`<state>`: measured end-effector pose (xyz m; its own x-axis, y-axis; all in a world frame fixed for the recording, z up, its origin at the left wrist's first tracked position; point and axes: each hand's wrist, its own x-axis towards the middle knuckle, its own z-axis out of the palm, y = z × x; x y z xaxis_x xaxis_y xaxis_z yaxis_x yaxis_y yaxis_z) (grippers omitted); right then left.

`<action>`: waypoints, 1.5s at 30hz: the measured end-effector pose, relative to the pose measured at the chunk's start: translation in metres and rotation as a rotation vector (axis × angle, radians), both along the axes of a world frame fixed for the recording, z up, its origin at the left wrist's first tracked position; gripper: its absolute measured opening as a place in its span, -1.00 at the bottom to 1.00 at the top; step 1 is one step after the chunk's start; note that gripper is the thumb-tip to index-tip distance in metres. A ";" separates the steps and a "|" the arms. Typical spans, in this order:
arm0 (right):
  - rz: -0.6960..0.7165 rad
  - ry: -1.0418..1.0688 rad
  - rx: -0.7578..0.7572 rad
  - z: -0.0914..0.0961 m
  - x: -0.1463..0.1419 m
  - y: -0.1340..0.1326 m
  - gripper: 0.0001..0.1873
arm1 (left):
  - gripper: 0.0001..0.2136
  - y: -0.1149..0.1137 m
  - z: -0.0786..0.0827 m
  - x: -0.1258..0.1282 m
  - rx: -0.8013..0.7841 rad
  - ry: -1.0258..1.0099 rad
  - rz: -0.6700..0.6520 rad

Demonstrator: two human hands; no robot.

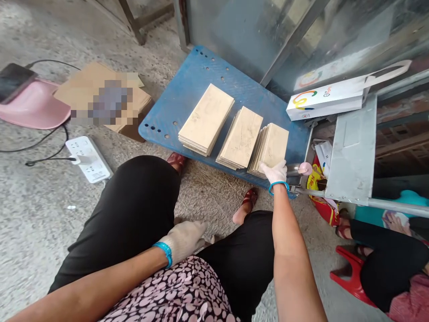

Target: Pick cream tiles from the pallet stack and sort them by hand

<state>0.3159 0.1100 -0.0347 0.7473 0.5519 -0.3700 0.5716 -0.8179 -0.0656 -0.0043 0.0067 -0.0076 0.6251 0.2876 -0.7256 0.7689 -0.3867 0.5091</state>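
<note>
Three stacks of thin pale wooden boards lie side by side on a blue platform (174,105): a left stack (208,116), a middle stack (241,136) and a right stack (273,141) whose layers are fanned unevenly. My right hand (276,172), in a white knit glove with a blue band at the wrist, grips the near end of the right stack, thumb on its left side. How many boards it grasps is hidden. Over my lap, my left hand (187,237) wears a matching glove. Its fingers stretch to the right, loosely together, with nothing visible in them.
A white paper bag (326,103) lies by a grey metal frame (351,152) at the right. Left of the platform are a cardboard box (142,112), a power strip (89,158) with cables, and a pink plastic piece (36,103). Another person sits on a red stool (351,273).
</note>
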 end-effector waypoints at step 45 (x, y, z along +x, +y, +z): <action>-0.166 -0.011 -0.162 0.015 -0.069 -0.117 0.13 | -0.69 0.116 -0.018 0.141 -0.183 -0.216 0.260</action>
